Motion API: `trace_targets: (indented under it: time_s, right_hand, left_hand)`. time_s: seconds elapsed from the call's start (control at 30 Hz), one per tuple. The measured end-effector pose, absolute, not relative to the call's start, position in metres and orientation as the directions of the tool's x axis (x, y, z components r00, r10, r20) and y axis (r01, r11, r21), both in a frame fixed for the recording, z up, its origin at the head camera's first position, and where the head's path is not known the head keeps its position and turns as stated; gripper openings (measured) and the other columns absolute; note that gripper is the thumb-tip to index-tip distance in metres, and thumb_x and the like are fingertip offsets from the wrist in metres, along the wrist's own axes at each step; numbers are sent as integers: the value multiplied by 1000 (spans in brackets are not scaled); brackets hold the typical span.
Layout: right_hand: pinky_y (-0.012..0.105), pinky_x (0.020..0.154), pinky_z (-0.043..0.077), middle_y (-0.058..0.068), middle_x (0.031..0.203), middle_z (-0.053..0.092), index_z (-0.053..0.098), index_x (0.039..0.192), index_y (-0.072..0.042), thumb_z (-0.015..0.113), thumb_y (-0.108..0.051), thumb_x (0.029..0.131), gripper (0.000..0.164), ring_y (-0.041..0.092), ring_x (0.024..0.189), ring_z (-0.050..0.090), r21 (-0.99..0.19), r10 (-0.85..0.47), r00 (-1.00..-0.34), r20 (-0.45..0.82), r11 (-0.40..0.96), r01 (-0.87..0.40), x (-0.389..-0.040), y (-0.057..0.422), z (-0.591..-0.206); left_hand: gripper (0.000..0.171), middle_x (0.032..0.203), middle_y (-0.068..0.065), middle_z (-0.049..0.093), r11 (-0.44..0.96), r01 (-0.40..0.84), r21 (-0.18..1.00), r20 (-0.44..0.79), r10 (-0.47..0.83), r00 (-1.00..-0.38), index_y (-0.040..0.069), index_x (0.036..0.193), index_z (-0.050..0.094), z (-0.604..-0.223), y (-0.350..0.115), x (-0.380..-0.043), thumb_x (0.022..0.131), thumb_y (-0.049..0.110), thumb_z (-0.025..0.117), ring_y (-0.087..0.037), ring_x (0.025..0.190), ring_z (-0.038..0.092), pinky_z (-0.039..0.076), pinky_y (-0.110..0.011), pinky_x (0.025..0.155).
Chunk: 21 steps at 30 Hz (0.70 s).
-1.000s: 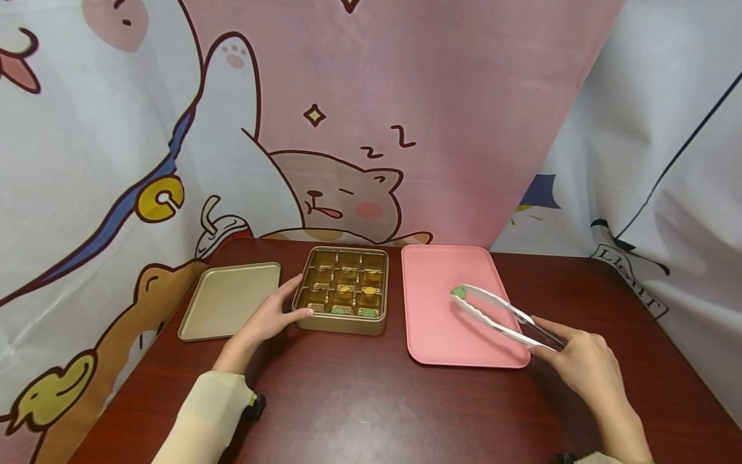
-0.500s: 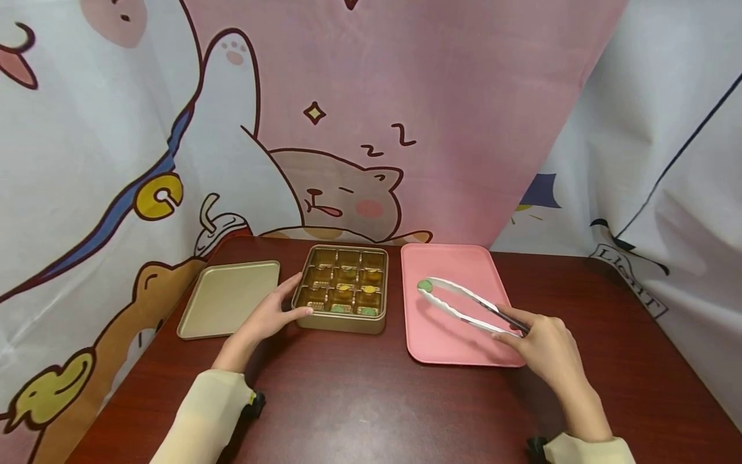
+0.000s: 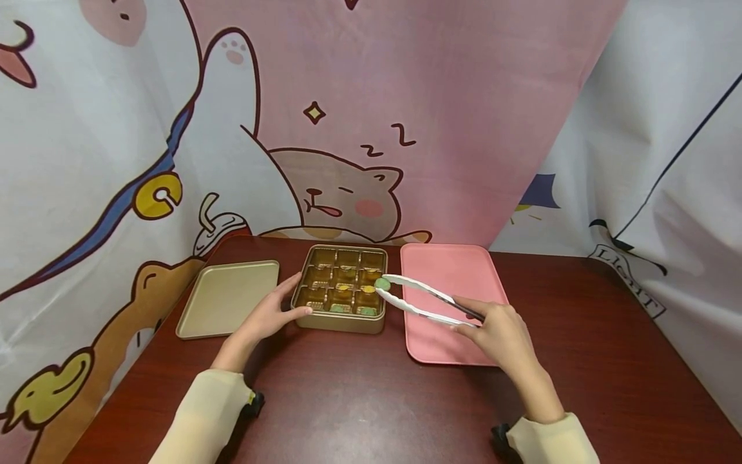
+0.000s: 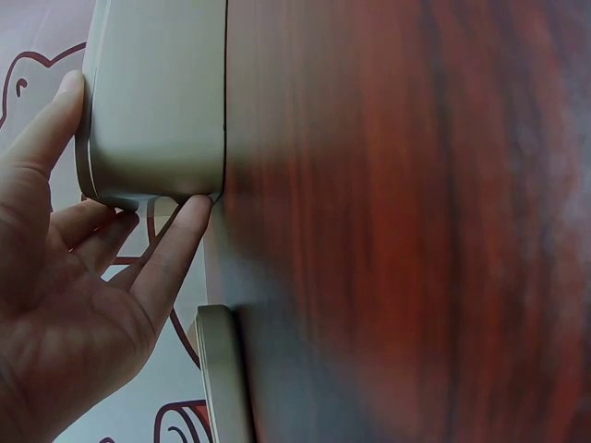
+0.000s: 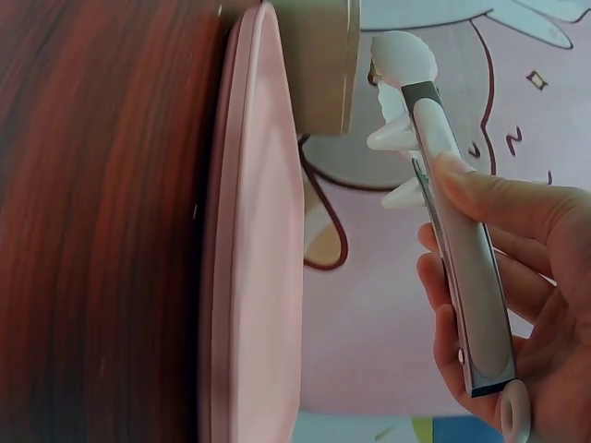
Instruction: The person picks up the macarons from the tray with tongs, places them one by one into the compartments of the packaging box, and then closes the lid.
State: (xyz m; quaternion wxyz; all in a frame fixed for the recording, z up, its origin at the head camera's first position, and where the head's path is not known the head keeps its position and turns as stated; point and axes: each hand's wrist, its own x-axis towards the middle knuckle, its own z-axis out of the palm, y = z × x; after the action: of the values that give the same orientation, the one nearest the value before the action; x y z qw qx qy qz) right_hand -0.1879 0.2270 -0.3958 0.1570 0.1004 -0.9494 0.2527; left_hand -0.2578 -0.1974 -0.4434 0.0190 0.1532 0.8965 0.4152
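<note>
In the head view, my right hand (image 3: 503, 332) grips a pair of tongs (image 3: 426, 290) with white jagged ends. Between the tips is a small round green piece (image 3: 382, 283), over the right rim of a gold tin (image 3: 339, 323). The tin's insert is divided into several compartments. Yellow pieces (image 3: 368, 289) and green pieces (image 3: 337, 309) lie in some of these. My left hand (image 3: 268, 317) rests against the tin's left front corner, thumb at the rim and straight fingers along the side (image 4: 159, 152). Thumb and fingers wrap the tongs' handle (image 5: 462, 268) in the right wrist view.
A pink tray (image 3: 440, 345) lies right of the tin. To its left lies a flat gold lid (image 3: 230, 299). All stand on a dark red wooden table (image 3: 359, 399), with a printed cartoon curtain (image 3: 464, 129) behind.
My right hand has carried the tongs and the green piece leftward, from over the pink tray to the tin's right edge. My left hand stays at the tin.
</note>
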Motion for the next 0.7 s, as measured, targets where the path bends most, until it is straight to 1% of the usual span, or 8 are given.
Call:
trace_targets:
  time_s: [0.1,0.3,0.53,0.7]
  right_hand:
    - [34,61,48,6,88,78,75,119,-16,90,-16,70,51,21,77,71,-448,-137,-922,361,842,-300,-191,215,-396]
    - [32,58,46,1,79,77,77,117,-18,91,-20,68,51,20,73,69,-441,-171,-907,386,829,-344,-196,193,-396]
    - [34,59,48,0,78,76,77,116,-20,91,-22,68,50,22,72,69,-453,-212,-903,375,807,-378,-201,167,-398]
    - [36,61,49,1,85,78,77,116,-22,90,-26,70,49,23,75,70,-445,-237,-899,369,804,-395,-207,151,-397]
  left_hand:
    - [87,163,-22,27,610,253,751,88,288,-954,3,158,26,-443,-198,-257,90,26,75,-44,147,31,25,-62,118]
    - [87,163,-22,27,610,246,753,82,284,-955,3,158,25,-443,-198,-256,90,26,75,-44,147,31,25,-62,118]
    - [86,161,-25,28,615,278,738,110,298,-948,0,157,26,-444,-198,-258,91,27,74,-46,144,35,27,-63,116]
    - [86,162,-25,27,615,283,736,106,307,-946,0,157,26,-443,-199,-260,91,27,74,-46,145,33,27,-63,116]
